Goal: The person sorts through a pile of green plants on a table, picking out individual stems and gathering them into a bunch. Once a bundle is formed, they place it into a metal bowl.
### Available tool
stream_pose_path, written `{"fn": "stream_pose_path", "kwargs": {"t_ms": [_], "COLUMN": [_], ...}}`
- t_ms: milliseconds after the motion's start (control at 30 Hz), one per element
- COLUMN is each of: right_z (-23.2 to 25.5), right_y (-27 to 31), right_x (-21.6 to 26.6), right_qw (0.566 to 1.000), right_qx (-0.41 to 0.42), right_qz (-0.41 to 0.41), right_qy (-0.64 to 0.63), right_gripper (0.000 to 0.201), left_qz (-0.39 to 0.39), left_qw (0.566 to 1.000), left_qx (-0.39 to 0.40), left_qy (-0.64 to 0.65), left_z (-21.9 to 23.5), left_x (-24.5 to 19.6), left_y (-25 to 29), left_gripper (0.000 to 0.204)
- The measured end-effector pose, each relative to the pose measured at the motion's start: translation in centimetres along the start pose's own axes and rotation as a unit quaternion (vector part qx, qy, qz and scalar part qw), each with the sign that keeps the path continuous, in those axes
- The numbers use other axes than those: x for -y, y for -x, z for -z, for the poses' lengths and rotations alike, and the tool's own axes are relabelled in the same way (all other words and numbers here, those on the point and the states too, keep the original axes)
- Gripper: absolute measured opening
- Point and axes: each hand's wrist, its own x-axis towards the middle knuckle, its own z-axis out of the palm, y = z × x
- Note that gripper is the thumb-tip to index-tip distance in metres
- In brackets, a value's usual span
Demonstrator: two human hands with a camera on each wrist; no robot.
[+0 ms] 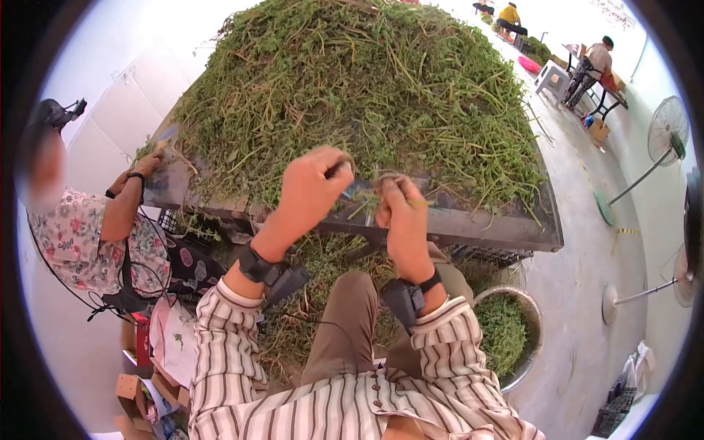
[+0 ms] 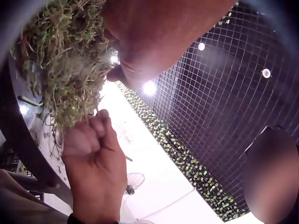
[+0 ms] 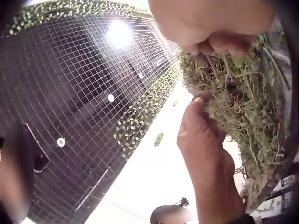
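Note:
My right hand [image 1: 405, 213] pinches a few thin green plant stems [image 1: 359, 195] between thumb and fingers, just over the near edge of the table. Close on its left, my left hand [image 1: 315, 180] is raised with its fingers curled and its fingertips turned toward the stems. No stem shows clearly in it. In the right wrist view, the thumb and forefinger of the left hand [image 3: 205, 135] come together near the pile. Behind both hands lies a large heap of leafy green plants [image 1: 352, 88], tangled and mixed with brownish stalks.
The dark table [image 1: 499, 229] bears the heap. More stalks [image 1: 293, 323] lie below, around my knees. A metal tub [image 1: 539, 334] of green sprigs stands at right. Another person [image 1: 110, 235] works at the table's left end. Standing fans [image 1: 667, 128] and cardboard boxes [image 1: 130, 396] flank the place.

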Motion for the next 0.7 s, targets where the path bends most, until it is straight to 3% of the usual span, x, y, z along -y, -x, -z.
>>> {"fn": "stream_pose_path", "kwargs": {"t_ms": [33, 100, 167, 400, 533, 600, 700], "right_z": [0.2, 0.5, 0.5, 1.0, 0.9, 0.9, 0.9], "right_y": [-0.1, -0.5, -0.5, -0.8, -0.9, -0.8, -0.7], "right_x": [0.1, -0.3, -0.3, -0.5, -0.2, -0.3, -0.3], "right_qw": [0.997, 0.996, 0.989, 0.978, 0.97, 0.967, 0.97], "right_qx": [-0.001, -0.007, -0.01, -0.015, 0.011, 0.012, 0.019], "right_qz": [-0.011, -0.01, -0.013, -0.039, -0.046, -0.053, -0.049], "right_qy": [-0.07, -0.085, -0.149, -0.203, -0.239, -0.248, -0.238], "right_gripper": [0.012, 0.013, 0.013, 0.012, 0.012, 0.012, 0.013], "left_qz": [0.023, -0.016, 0.052, 0.142, 0.153, 0.095, 0.131], "left_qw": [0.999, 1.0, 0.997, 0.976, 0.966, 0.971, 0.967], "left_qx": [-0.011, -0.024, 0.004, 0.076, 0.126, 0.117, 0.138], "left_qy": [0.025, 0.001, 0.056, 0.143, 0.168, 0.185, 0.171], "left_z": [0.2, -0.1, -0.2, -0.2, -0.8, -1.4, -1.2], "left_x": [0.0, 0.7, 0.6, 0.6, 1.3, 1.7, 1.2], "left_y": [-0.1, 0.3, 0.5, 0.9, 0.9, 1.1, 1.0], "left_gripper": [0.01, 0.011, 0.012, 0.017, 0.02, 0.024, 0.027]}}
